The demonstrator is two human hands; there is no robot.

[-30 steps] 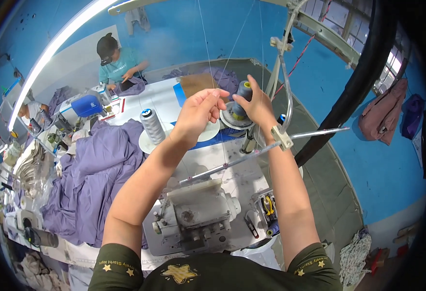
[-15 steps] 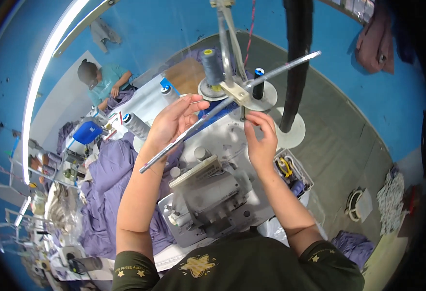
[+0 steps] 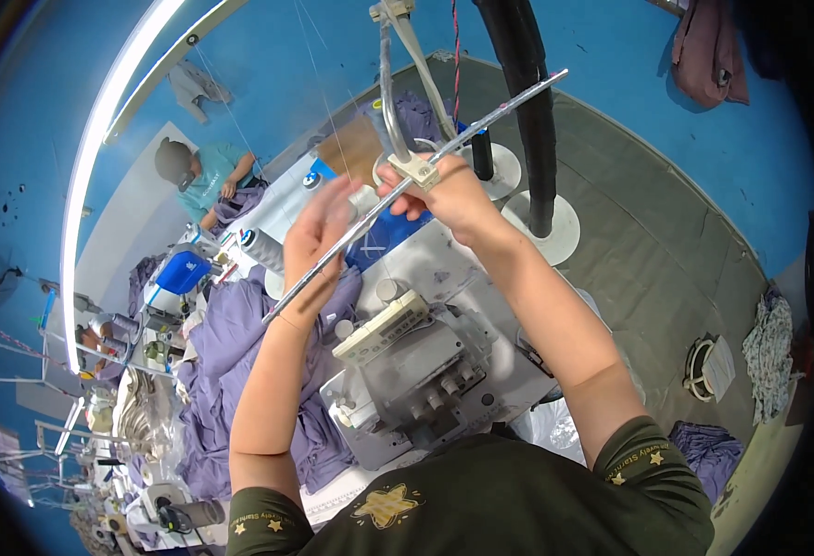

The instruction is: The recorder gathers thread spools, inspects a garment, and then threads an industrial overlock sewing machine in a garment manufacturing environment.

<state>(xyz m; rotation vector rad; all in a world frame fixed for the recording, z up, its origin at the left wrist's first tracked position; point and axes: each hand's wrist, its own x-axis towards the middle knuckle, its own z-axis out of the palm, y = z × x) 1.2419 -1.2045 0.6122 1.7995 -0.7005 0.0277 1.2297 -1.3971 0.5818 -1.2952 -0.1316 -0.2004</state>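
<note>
A slanted metal rod (image 3: 347,238) with a cream clamp (image 3: 416,173) crosses in front of both my hands. My left hand (image 3: 319,227) is raised behind the rod's lower half, its fingers smeared by motion. Past the clamp reaches my right hand (image 3: 451,199), fingers curled beside the rod; what they hold, if anything, is hidden. A whitish rounded thing (image 3: 363,198) shows between the hands, too unclear to name. Below them stands a grey-white sewing machine (image 3: 412,366). A black thread cone (image 3: 483,157) sits on a white disc just beyond my right hand.
Purple fabric (image 3: 226,361) is heaped left of the machine. A grey thread cone (image 3: 263,250) stands behind it. A thick black hose (image 3: 539,139) hangs at the right, above a white disc (image 3: 565,243). Farther left, another person (image 3: 212,176) handles purple cloth.
My right hand has moved left and up to the clamp, its fingers now curled. My left hand has dropped slightly and blurred. The view has shifted a little.
</note>
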